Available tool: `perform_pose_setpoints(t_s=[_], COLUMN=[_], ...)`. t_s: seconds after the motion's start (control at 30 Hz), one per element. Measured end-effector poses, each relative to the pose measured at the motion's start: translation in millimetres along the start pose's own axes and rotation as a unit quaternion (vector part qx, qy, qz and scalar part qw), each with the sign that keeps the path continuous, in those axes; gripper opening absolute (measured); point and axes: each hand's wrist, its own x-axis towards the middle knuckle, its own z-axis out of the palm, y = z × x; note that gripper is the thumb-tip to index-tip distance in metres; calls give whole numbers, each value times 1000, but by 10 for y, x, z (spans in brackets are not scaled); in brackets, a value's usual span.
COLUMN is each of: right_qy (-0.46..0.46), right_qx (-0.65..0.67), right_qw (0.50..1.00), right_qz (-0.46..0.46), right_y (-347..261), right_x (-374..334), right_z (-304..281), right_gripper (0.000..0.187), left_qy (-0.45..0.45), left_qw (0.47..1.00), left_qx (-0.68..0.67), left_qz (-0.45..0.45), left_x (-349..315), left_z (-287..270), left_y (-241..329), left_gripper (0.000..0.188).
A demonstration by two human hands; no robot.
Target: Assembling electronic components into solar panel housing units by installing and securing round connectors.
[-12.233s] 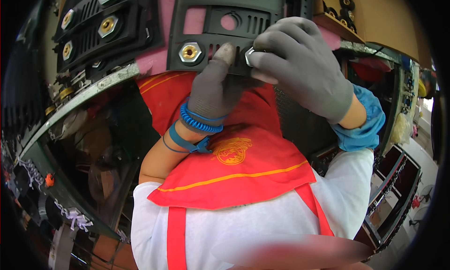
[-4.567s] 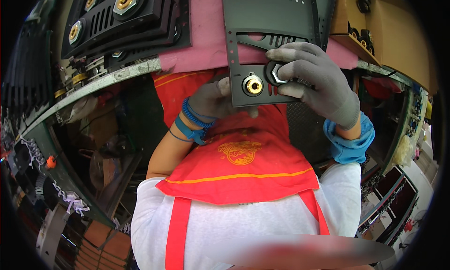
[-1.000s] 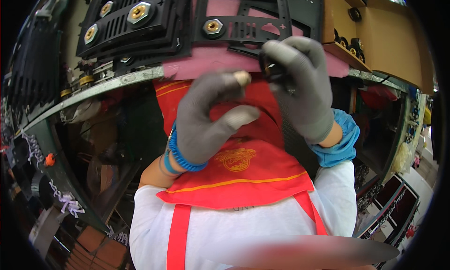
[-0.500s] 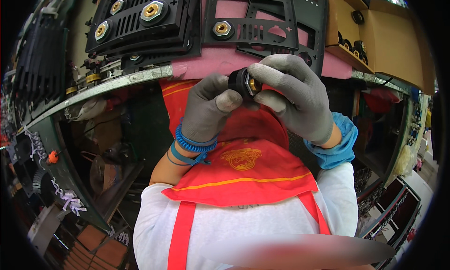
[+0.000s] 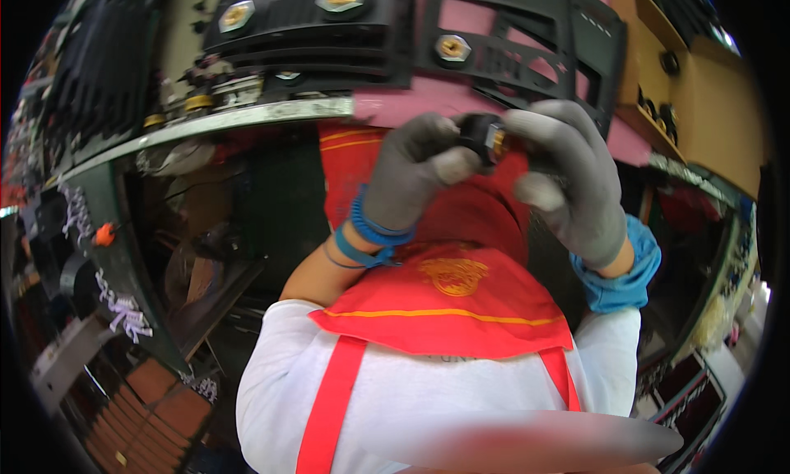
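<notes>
Above the red apron, in front of the bench edge, my left hand (image 5: 415, 165) in a grey glove pinches a black round fitting (image 5: 472, 137) between thumb and fingers. A silver hex nut (image 5: 494, 138) with a brass-coloured centre sits on the fitting's right side. My gloved right hand (image 5: 580, 174) is beside the nut, thumb and forefinger spread apart around it. The forefinger tip is close to the nut; motion blur hides whether it touches. Beyond my hands, a black slotted panel (image 5: 494, 58) bears a similar fitting with a hex nut (image 5: 453, 48).
Stacked black panels (image 5: 321, 34) with brass-centred nuts lie at the back left. Pink sheeting (image 5: 395, 108) covers part of the bench top. An open cardboard box (image 5: 724, 112) with black round parts stands at the right. A metal bench edge (image 5: 280, 112) runs in front.
The right thumb and forefinger have spread away from the nut they were gripping. The view has shifted, so hands and bench appear farther right.
</notes>
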Motion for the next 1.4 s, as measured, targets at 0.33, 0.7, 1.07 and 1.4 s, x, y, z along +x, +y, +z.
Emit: perform_pose_setpoints(t_s=[0.33, 0.7, 1.07, 1.4], right_qy=[79, -92, 84, 14], right_qx=[-90, -129, -121, -88], right_qw=[991, 972, 984, 988], right_qz=[-62, -172, -95, -129], right_y=[-48, -274, 110, 74], right_x=[-65, 62, 16, -63], right_z=[235, 13, -201, 5], right_gripper=[26, 25, 20, 38], left_qy=[-6, -90, -188, -141], left_qw=[997, 986, 966, 974], left_qx=[70, -109, -155, -78], left_qz=[44, -91, -80, -156], left_x=[-82, -6, -16, 84], left_z=[181, 24, -4, -38], left_y=[-20, -8, 3, -96], left_gripper=[20, 17, 19, 59])
